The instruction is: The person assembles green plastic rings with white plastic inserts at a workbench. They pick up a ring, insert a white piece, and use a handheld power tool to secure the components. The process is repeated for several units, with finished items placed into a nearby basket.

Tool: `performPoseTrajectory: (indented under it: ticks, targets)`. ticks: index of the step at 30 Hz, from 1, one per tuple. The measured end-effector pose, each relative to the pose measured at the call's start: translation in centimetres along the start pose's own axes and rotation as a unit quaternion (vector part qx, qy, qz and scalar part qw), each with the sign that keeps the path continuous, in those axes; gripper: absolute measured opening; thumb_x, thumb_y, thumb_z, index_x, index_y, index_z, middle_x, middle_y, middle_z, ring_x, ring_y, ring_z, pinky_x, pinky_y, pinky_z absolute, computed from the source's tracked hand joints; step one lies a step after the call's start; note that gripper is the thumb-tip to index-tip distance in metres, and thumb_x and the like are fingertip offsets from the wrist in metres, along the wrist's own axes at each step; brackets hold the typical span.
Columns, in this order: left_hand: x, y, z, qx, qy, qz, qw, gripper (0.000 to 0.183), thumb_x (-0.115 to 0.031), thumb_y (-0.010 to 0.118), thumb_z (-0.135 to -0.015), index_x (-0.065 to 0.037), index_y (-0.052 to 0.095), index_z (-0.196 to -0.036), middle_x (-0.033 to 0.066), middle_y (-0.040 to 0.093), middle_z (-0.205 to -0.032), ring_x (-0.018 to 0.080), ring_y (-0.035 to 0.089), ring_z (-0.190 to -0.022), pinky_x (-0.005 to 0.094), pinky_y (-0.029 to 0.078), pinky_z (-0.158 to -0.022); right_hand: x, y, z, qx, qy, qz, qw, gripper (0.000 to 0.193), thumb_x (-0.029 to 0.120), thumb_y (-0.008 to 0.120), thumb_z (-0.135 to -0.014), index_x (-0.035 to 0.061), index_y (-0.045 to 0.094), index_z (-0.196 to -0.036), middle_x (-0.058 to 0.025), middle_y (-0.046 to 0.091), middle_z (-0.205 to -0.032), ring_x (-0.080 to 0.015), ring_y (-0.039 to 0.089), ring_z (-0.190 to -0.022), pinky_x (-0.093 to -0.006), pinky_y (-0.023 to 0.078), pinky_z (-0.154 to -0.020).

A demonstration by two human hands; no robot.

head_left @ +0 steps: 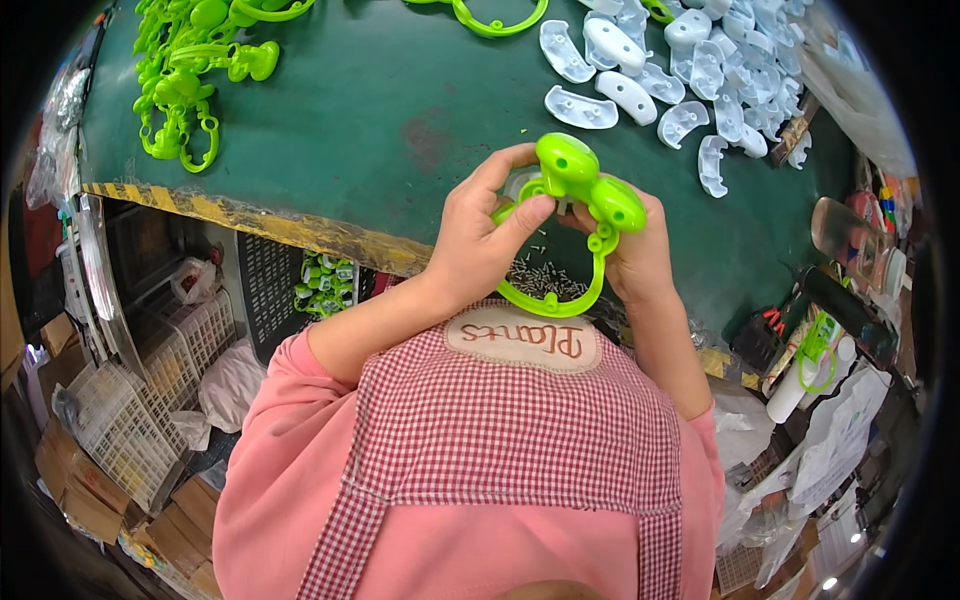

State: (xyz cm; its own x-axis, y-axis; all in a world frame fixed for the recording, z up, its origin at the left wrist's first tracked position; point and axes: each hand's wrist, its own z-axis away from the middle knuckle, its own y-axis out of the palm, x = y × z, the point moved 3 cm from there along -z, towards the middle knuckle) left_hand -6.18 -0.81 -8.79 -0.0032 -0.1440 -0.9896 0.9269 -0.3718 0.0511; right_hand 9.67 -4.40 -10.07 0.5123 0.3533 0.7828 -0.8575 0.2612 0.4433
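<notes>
The green frame is at the near edge of the surface, above loose screws. The left hand pinches it between thumb and fingers; the right hand grips its right side, fingertips mostly hidden. A good hold here probably means even support at both sides, thumbs clear of the holes, no squeezing of the thin loop. The apron's patch bears a stitched word, upside down.
</notes>
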Motion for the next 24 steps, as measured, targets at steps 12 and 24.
performPoseTrajectory:
  ticks: [12, 24]
  targets:
    - [-0.4, -1.1, -0.1, -0.027, -0.046, -0.045, 0.998, 0.038, -0.022, 0.06, -0.093, 0.003, 0.055, -0.122, 0.0131, 0.066, -0.103, 0.0208, 0.064, -0.076, 0.0294, 0.049, -0.069, -0.6, 1.2, 1.1, -0.004, -0.017, -0.123, 0.992, 0.033, 0.018, 0.052, -0.098, -0.0066, 0.057, -0.12, -0.0149, 0.066, -0.108, -0.0268, 0.069, -0.092, -0.0322, 0.057, -0.076]
    - [1.3, -4.0, 0.5, -0.012, -0.202, 0.226, 0.953, 0.04, -0.029, 0.057, -0.097, -0.001, 0.055, -0.125, -0.0058, 0.045, -0.066, 0.0012, 0.032, -0.045, 0.0192, 0.029, -0.04, 1.6, -1.3, -3.3, -0.005, -0.336, 0.382, 0.861, 0.026, 0.012, 0.073, -0.081, 0.0016, 0.069, -0.104, -0.0078, 0.068, -0.097, -0.0194, 0.063, -0.084, -0.0325, 0.049, -0.076]
